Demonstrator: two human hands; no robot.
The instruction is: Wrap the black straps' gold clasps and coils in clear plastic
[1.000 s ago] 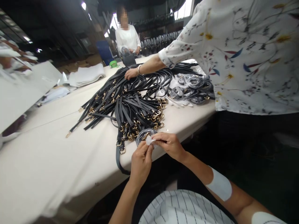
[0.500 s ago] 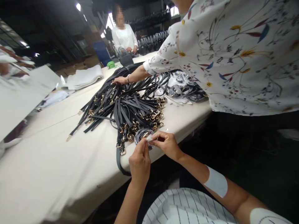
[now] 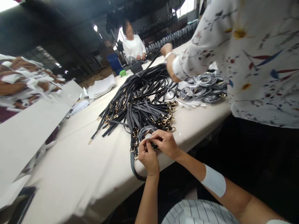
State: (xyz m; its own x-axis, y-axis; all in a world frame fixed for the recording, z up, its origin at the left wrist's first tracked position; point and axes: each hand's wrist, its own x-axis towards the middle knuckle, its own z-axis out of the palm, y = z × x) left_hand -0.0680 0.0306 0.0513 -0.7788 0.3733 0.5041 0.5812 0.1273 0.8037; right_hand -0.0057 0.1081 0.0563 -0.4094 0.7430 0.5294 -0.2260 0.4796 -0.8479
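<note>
My left hand (image 3: 149, 158) and my right hand (image 3: 166, 144) meet at the near edge of the table, fingertips pinched together. Between them is a small thin white strip (image 3: 148, 136), paper or film, which I cannot tell. It lies against a coiled dark strap (image 3: 145, 131) that looks wrapped in clear plastic. My fingers partly cover the coil's near side. Just behind and to the left spreads a pile of black straps (image 3: 140, 110) with gold buckles (image 3: 171, 116). One strap end (image 3: 133, 166) droops over the edge beside my left hand.
At right, a co-worker in a flowered blouse (image 3: 210, 59) reaches over the cream-covered table (image 3: 93, 174). Wrapped coils (image 3: 205, 85) and white strips (image 3: 190, 103) lie by that person. Another person (image 3: 134, 46) stands at the far end. White sheets (image 3: 102, 86) lie back left.
The camera has turned left, so the scene sits further right. The co-worker's hand has left the buckle ends, moved up and back, and now draws a strap away. My hands stay at the coil.
</note>
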